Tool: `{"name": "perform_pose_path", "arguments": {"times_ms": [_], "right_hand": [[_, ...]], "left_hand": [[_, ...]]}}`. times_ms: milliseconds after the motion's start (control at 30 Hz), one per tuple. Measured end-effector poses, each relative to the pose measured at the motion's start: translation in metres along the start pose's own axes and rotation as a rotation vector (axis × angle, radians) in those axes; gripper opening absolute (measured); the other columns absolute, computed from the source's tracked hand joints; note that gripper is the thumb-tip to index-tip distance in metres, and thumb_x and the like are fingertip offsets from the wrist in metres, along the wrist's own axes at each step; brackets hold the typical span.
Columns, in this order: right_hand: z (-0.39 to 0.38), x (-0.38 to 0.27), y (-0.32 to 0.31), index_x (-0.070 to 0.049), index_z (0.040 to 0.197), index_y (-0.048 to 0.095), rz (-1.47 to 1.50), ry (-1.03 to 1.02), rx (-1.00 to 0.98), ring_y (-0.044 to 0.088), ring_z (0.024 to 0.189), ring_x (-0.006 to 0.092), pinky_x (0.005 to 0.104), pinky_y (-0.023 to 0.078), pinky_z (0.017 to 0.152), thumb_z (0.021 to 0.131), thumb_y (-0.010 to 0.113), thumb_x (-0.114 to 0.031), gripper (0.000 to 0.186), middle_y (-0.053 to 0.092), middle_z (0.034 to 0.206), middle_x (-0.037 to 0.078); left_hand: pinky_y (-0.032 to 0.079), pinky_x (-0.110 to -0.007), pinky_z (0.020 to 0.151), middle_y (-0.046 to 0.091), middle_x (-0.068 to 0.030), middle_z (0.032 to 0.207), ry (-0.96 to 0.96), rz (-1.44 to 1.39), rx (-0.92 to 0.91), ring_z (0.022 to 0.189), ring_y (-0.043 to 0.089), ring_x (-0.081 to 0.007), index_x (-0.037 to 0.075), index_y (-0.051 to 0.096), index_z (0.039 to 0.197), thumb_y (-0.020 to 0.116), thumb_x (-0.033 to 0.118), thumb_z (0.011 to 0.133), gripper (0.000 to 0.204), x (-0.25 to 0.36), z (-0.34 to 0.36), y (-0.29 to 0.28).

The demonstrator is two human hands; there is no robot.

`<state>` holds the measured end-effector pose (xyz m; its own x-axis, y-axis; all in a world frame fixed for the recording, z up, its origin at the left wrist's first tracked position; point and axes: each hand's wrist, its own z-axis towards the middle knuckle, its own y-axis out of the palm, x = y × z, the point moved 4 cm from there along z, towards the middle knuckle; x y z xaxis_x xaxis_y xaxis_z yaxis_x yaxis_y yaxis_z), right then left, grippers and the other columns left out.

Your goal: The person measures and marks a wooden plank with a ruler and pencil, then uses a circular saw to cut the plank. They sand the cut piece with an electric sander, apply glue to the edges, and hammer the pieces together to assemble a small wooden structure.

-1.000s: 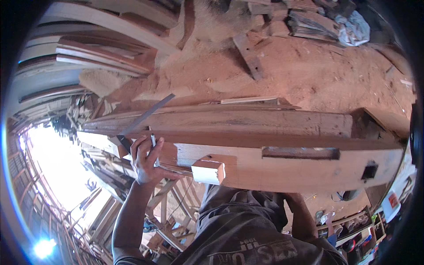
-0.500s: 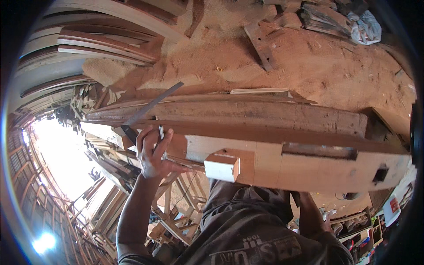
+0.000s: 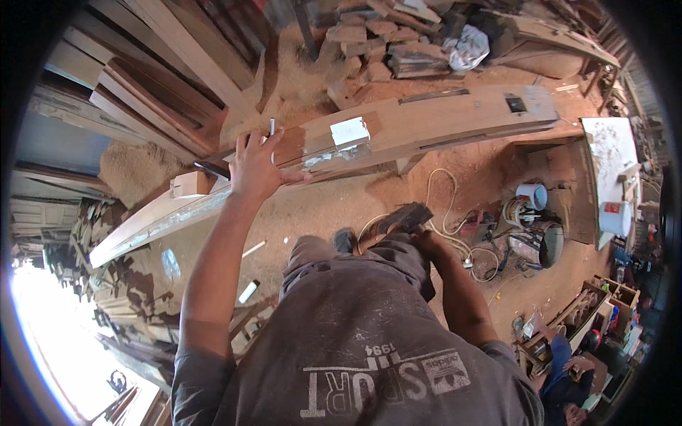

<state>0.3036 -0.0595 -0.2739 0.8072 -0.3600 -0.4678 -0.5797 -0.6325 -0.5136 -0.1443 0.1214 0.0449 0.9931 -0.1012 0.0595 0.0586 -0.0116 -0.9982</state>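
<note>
A long timber beam stretches across in front of me, with a dark square hole and a slot toward its right end. My left hand rests on it, fingers bent, with a slim pen upright between them. Beside that hand a square's dark stock lies on the beam; its blade is not clear. A white-faced wooden block sits on the beam to the right, another block to the left. Low by my thigh, my right hand is closed at a dark, block-headed tool, its kind unclear.
Sawn boards lean at the far left, near a sawdust heap. Offcuts are piled at the back. A cable, a white bucket and a white-topped table stand right. Another person is at lower right.
The view has swung, showing more floor and my body's front. My left hand stays at the beam with the pen. The dark tool at my right hand now shows more fully.
</note>
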Motion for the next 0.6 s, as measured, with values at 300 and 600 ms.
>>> {"name": "perform_pose_path", "arguments": {"times_ms": [300,600], "right_hand": [[-0.141,-0.15,-0.053,-0.002,0.135,0.061,-0.038,-0.313,0.305,0.066,0.118,0.0511,0.0546,0.053,0.096,0.107,0.059,-0.045,0.052,0.069,0.121,0.032],[-0.154,-0.39,-0.175,-0.009,0.149,0.044,-0.359,-0.338,0.682,0.073,0.089,0.0503,0.0593,0.058,0.08,0.104,0.065,-0.049,0.063,0.074,0.1,0.029]], "left_hand": [[0.054,-0.062,0.108,0.047,-0.007,0.16,-0.033,-0.02,-0.089,0.148,0.042,-0.0386,0.018,0.056,0.155,0.082,0.085,0.053,0.125,-0.003,-0.017,-0.004],[0.051,-0.058,0.113,0.049,-0.0059,0.16,0.06,-0.101,-0.106,0.151,0.038,-0.0381,0.018,0.056,0.155,0.083,0.08,0.063,0.115,-0.014,-0.018,-0.009]]}}
